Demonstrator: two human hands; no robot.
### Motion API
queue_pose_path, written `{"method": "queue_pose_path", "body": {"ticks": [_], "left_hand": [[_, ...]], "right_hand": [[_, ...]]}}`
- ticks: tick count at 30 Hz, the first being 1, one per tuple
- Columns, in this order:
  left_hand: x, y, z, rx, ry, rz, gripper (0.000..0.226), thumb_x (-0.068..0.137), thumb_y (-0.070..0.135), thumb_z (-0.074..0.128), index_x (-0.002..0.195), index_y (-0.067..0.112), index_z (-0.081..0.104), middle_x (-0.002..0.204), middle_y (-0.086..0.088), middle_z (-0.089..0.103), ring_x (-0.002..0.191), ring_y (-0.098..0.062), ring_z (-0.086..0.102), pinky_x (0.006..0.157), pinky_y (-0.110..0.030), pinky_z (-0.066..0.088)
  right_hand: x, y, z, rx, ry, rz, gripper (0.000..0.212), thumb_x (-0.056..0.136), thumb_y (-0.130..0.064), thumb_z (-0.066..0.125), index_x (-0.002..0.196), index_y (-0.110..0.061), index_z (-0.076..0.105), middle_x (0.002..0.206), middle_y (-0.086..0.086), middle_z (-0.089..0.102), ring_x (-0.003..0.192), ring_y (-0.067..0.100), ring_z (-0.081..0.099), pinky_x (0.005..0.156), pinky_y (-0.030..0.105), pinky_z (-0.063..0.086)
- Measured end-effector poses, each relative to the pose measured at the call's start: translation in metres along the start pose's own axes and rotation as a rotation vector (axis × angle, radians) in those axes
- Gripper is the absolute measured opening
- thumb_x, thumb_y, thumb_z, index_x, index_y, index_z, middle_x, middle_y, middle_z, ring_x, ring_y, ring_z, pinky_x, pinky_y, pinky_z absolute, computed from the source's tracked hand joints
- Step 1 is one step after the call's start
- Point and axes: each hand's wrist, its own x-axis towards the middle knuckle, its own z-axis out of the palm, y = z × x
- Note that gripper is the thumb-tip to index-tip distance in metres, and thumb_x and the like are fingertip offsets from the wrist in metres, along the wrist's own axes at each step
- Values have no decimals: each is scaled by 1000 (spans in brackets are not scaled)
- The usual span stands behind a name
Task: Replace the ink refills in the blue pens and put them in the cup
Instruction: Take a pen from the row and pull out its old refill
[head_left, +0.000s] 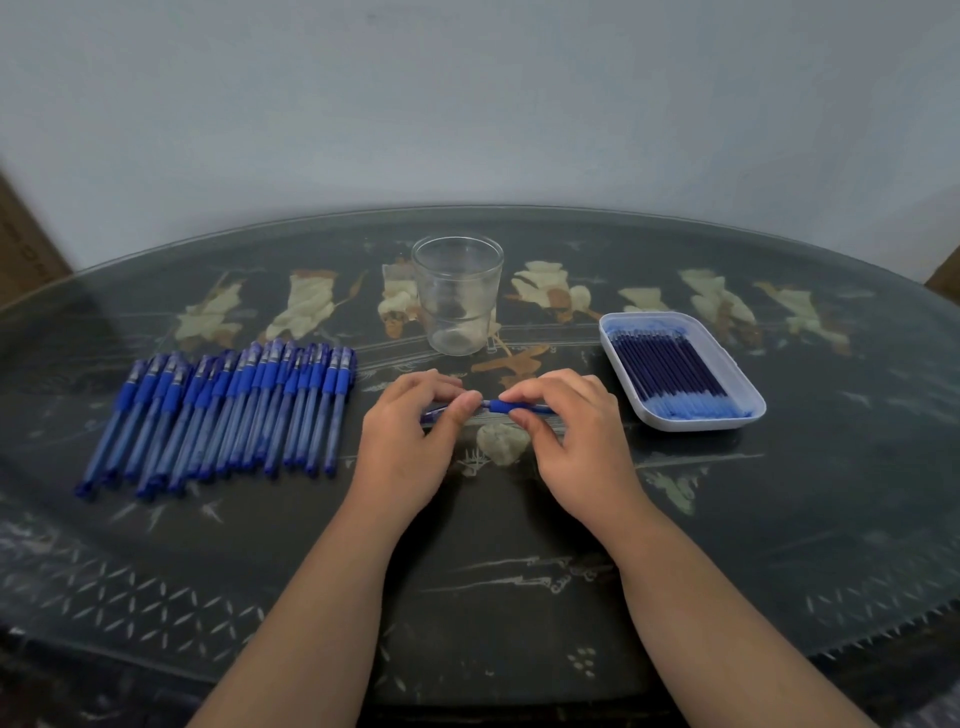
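Observation:
A blue pen (493, 406) lies level between both hands, just above the table's middle. My left hand (410, 436) pinches its barrel end with thumb and fingers. My right hand (566, 431) pinches the dark blue grip end. A row of several blue pens (228, 410) lies side by side on the left. A clear cup (458, 293) stands upright behind the hands, with no pens in it. A white tray (748, 415) on the right holds several blue refills (670, 371).
The dark glass-topped table (467, 545) has pale inlaid figures and a curved far edge against a plain wall. A cardboard box (21, 244) shows at the far left edge. Another brown corner (945, 275) shows at the far right.

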Motion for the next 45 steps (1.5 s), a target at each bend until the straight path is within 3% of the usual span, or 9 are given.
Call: {"method": "queue_pose_path", "body": {"ticks": [3, 9, 14, 19, 25, 29, 37, 42, 45], "left_hand": [[-3, 1, -2, -25, -17, 18, 31, 82, 36, 72, 112, 33, 62, 111, 23, 58, 107, 14, 47, 82, 7, 27], [0, 0, -1, -24, -14, -31, 5, 88, 26, 68, 93, 27, 70, 105, 21, 60, 118, 4, 47, 82, 9, 23], [-2, 0, -3, -24, -16, -23, 33, 83, 34, 73, 114, 31, 62, 113, 24, 56, 109, 11, 46, 83, 7, 25], [0, -2, -2, -21, -18, -23, 4, 88, 23, 68, 92, 23, 69, 105, 19, 63, 112, 9, 48, 84, 8, 25], [-1, 0, -2, -39, -16, -23, 14, 87, 38, 66, 95, 27, 71, 104, 18, 64, 112, 9, 50, 85, 7, 27], [-1, 0, -3, -51, -33, -41, 9, 89, 26, 67, 96, 25, 73, 105, 16, 66, 110, 10, 51, 83, 8, 27], [-4, 2, -7, -227, -5, -135, 20, 89, 23, 68, 101, 37, 73, 101, 17, 70, 103, 2, 61, 95, -35, 51], [-4, 4, -9, -329, 10, -179, 24, 87, 18, 71, 106, 33, 70, 93, 10, 71, 95, -5, 66, 92, -40, 54], [-4, 5, -8, -348, 82, -212, 16, 83, 17, 75, 94, 24, 65, 89, 7, 69, 90, -5, 66, 91, -39, 54]], "right_hand": [[1, 0, 0, 5, -2, 10, 19, 89, -15, 69, 101, -30, 69, 99, -16, 63, 97, 13, 54, 85, 44, 44], [0, 0, 1, -4, 8, -3, 19, 88, -14, 69, 99, -30, 69, 98, -16, 63, 95, 12, 54, 84, 43, 43], [0, 2, 2, 13, 6, -6, 20, 89, -14, 67, 100, -31, 68, 98, -16, 63, 96, 13, 55, 84, 45, 44], [1, 3, 3, 11, 2, -14, 19, 89, -16, 67, 99, -32, 68, 98, -17, 63, 95, 14, 57, 84, 46, 44], [1, 1, 1, 1, -9, 0, 19, 89, -15, 68, 100, -31, 68, 98, -17, 62, 96, 13, 56, 85, 44, 44], [1, 0, 1, -7, -11, 6, 19, 89, -15, 68, 100, -31, 68, 98, -17, 62, 96, 12, 55, 87, 42, 43], [1, -1, 0, 2, -6, 24, 20, 90, -14, 67, 101, -31, 68, 99, -17, 62, 97, 10, 54, 88, 42, 44], [1, -1, 0, 16, -10, 30, 19, 90, -14, 67, 100, -30, 68, 99, -16, 63, 97, 12, 55, 86, 46, 45], [1, 0, 0, 26, -4, 31, 19, 90, -14, 67, 100, -29, 68, 99, -15, 63, 97, 14, 56, 86, 48, 45]]}}
